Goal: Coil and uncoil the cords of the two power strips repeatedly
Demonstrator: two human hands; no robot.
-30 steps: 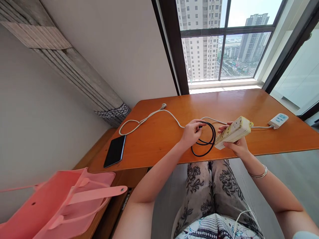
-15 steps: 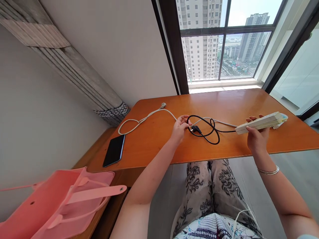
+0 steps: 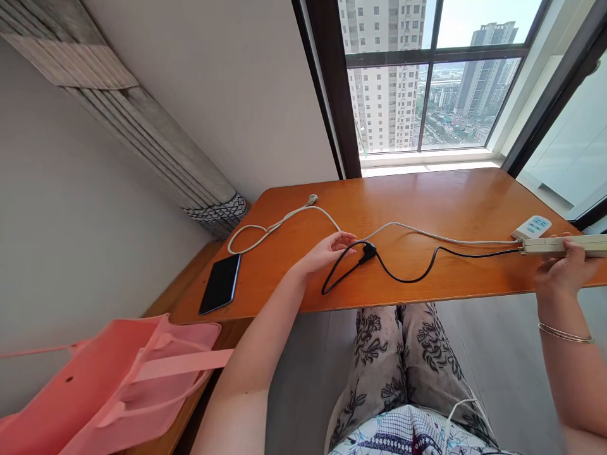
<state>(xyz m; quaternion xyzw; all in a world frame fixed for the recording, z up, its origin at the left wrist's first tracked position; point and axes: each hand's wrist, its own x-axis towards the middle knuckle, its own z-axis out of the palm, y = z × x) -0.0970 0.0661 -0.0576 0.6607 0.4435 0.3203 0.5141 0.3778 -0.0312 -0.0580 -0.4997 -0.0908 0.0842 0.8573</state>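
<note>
My right hand [image 3: 564,265] grips a cream power strip [image 3: 590,245] at the table's right end; its far end is cut off by the picture edge. A black cord [image 3: 417,279] runs from it leftward to a loose loop and a black plug [image 3: 368,252]. My left hand [image 3: 329,251] has its fingertips closed on the black cord's loop. Passing behind these fingers, a white cord [image 3: 417,232] reaches a white socket block [image 3: 533,226] with several bluish outlets, which rests beside the strip. The white cord's other stretch ends in a white plug [image 3: 312,200] at the back left.
The orange-brown wooden table [image 3: 455,196] stands by a window. A dark phone or tablet [image 3: 219,284] lies at its left front. A pink bag [image 3: 142,385] sits lower left, close to my left arm. A gathered curtain [image 3: 161,145] hangs at the left.
My right hand has moved right with the power strip, stretching the black cord out; its loops have loosened. The white socket block now shows apart on the table. My left hand shifted slightly left.
</note>
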